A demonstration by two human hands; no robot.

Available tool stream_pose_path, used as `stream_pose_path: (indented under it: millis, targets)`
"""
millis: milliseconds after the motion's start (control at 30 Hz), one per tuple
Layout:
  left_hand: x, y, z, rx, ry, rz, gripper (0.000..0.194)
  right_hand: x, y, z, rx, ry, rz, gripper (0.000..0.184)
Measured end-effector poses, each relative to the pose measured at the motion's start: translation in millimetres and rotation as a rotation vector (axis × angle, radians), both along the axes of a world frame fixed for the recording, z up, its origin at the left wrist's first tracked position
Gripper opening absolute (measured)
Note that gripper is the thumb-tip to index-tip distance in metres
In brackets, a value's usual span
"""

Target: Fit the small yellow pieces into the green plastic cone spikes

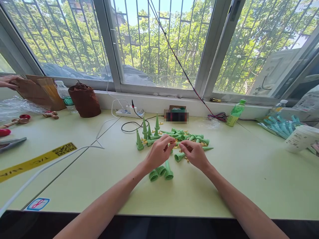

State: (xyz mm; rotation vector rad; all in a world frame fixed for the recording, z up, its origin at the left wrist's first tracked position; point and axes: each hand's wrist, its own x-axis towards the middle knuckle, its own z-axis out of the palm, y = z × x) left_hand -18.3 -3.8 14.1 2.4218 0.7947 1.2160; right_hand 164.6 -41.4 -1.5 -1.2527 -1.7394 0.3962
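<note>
A heap of green plastic cones [189,136] mixed with small yellow pieces lies on the pale green table [104,179]. Several cones [144,131] stand upright at the heap's left. Three cones [161,172] lie side by side nearer me. My left hand [159,152] and my right hand [195,154] meet over the heap, both with fingers pinched together. A small part seems to sit between the fingertips, too small to name. One green cone [179,156] lies just under my right hand.
A brown pouch [84,99], a water bottle [64,94] and cardboard stand at the back left, where another person's hand [8,81] shows. A power strip [129,112] with cables, a green bottle [235,113], blue parts [280,126] and a white cup [300,138] sit along the window side.
</note>
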Motion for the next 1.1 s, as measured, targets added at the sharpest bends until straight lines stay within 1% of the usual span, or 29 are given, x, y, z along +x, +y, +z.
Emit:
stream_pose_path:
  millis: [133, 267, 433, 667, 800, 933, 1000, 1100]
  targets:
    - [1, 3, -8.4, 0.003, 0.063, -0.059, 0.016, 0, -2, 1.2, -0.004, 0.027, 0.062, 0.032]
    - [2, 4, -12.4, 0.031, 0.072, -0.092, 0.01, -1, -3, 2.6, 0.0, 0.019, 0.124, 0.032]
    - [2, 4, -12.6, 0.03, 0.078, -0.087, 0.009, -1, -2, 1.3, 0.012, 0.012, 0.162, 0.033]
    - [1, 5, -14.5, 0.018, 0.084, -0.075, 0.01, -1, -1, -1.0, -0.039, 0.074, 0.188, 0.033]
    - [2, 4, -14.5, 0.001, 0.095, -0.075, 0.011, -1, -1, -1.5, -0.065, 0.104, 0.179, 0.032]
    - [2, 4, -12.7, -0.01, 0.076, -0.038, 0.011, 0, 2, -2.7, -0.053, 0.168, 0.112, 0.028]
    - [2, 5, -11.8, -0.025, 0.033, 0.006, 0.019, 0, 3, -2.8, -0.028, 0.207, 0.064, 0.028]
    - [2, 7, -11.6, -0.073, -0.027, 0.101, 0.039, 1, 4, -2.2, 0.002, 0.25, -0.005, 0.028]
